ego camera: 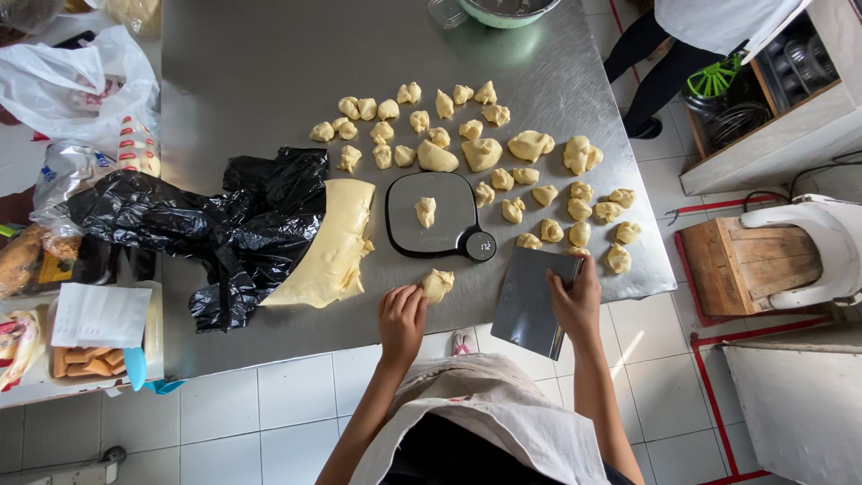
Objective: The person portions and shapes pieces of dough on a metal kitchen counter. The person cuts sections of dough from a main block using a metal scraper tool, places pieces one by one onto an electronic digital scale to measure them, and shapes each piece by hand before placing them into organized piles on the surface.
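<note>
Holding: my right hand (575,301) grips the top edge of a flat, grey metal bench scraper (532,301), fingers curled over it, blade hanging past the table edge.
Left hand: my left hand (401,319) rests on the table rim, fingertips touching a small dough piece (437,285); I cannot tell whether they pinch it.
Dough piece: pale yellow, soft, lumpy and creased, lying just in front of the scale.
Scale: a dark, rounded-square kitchen scale (440,217) with a smooth platform; one more knobbly lump (425,211) sits at its middle.
Dough slab: a large, smooth, buttery-yellow dough block (334,244) lies left of the scale, half wrapped in a crinkled, glossy black plastic bag (215,224).
Portions: many small torn dough lumps (503,166) are scattered behind and right of the scale.
Table: brushed stainless steel table (260,72), dull sheen.
</note>
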